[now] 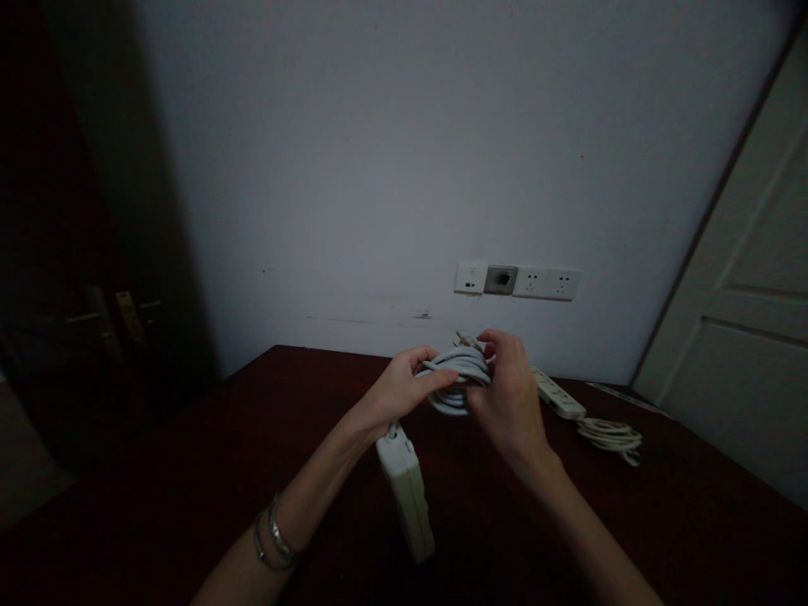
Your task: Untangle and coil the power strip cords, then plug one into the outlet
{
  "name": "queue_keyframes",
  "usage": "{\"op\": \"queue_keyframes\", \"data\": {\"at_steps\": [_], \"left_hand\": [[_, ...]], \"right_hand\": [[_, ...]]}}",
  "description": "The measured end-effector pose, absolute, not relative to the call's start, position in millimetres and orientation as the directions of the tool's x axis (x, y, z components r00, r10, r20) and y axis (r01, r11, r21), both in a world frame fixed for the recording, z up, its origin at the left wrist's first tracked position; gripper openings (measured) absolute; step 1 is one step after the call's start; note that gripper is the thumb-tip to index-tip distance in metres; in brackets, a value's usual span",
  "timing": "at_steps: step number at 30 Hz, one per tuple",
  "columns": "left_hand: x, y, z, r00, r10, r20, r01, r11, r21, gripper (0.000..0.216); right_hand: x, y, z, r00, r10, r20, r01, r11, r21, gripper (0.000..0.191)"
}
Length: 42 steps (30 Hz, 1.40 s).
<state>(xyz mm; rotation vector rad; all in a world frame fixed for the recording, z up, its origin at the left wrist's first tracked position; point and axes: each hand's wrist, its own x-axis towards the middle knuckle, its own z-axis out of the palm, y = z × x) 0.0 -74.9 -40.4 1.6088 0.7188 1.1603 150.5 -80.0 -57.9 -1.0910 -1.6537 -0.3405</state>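
Note:
A coiled white power cord point(464, 364) is held up between my two hands over the dark table. My left hand point(410, 383) is closed on the coil's left side, its thumb lying across the loops. On the right side, my right hand point(508, 383) grips the coil with fingers and thumb. The cord's plug point(465, 339), prongs pointing up and left, shows by the right fingertips. From beneath my left wrist hangs a white power strip point(407, 497), tilted, its lower end towards me.
On the dark red table point(303, 396), at right, lies a second power strip point(559, 396) with its cord bundled point(609, 436) beside it. Wall sockets point(546, 284) are mounted above the table's back edge. A pale door point(751, 337) stands at right, a dark door with handles point(126, 316) at left.

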Motion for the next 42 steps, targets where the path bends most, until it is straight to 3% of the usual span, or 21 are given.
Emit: {"op": "queue_keyframes", "data": {"at_steps": [6,15,21,25,30,32,34,36,39,42], "left_hand": [[0,-79,-37,0.312,0.854,0.416,-0.093,-0.408,0.908,0.028],[-6,-65,-41,0.280,0.866,0.413,-0.194,-0.371,0.908,0.031],[-5,-72,-37,0.361,0.838,0.409,-0.137,-0.386,0.912,0.034],[-3,-79,-36,0.392,0.826,0.405,-0.141,-0.381,0.914,0.044],[-2,-78,-35,0.400,0.839,0.367,-0.049,-0.381,0.923,0.039],[-1,-77,-34,0.409,0.836,0.365,-0.039,-0.383,0.923,0.038],[-1,-77,-33,0.419,0.831,0.366,-0.056,-0.378,0.924,0.037],[-2,-78,-32,0.418,0.833,0.362,-0.078,-0.364,0.928,0.037],[-5,-77,-29,0.393,0.849,0.354,-0.106,-0.340,0.934,0.038],[-8,-75,-28,0.380,0.852,0.362,-0.122,-0.341,0.932,0.039]], "right_hand": [[151,-77,-58,-0.019,0.418,0.908,0.685,0.668,-0.292,0.037],[159,-71,-57,-0.072,0.645,0.761,0.473,0.694,-0.543,0.046],[164,-71,-53,-0.079,0.578,0.812,0.582,0.688,-0.433,0.030],[160,-75,-51,-0.054,0.508,0.859,0.655,0.668,-0.354,0.028],[156,-78,-54,-0.054,0.493,0.868,0.737,0.607,-0.299,0.025],[154,-80,-55,-0.044,0.517,0.855,0.761,0.572,-0.307,0.021],[154,-80,-54,-0.018,0.597,0.802,0.733,0.553,-0.395,0.019],[155,-80,-52,-0.006,0.717,0.697,0.601,0.559,-0.571,0.023],[162,-79,-45,-0.153,0.873,0.463,0.189,0.486,-0.853,0.033],[166,-79,-41,-0.305,0.891,0.337,-0.173,0.296,-0.939,0.037]]}}
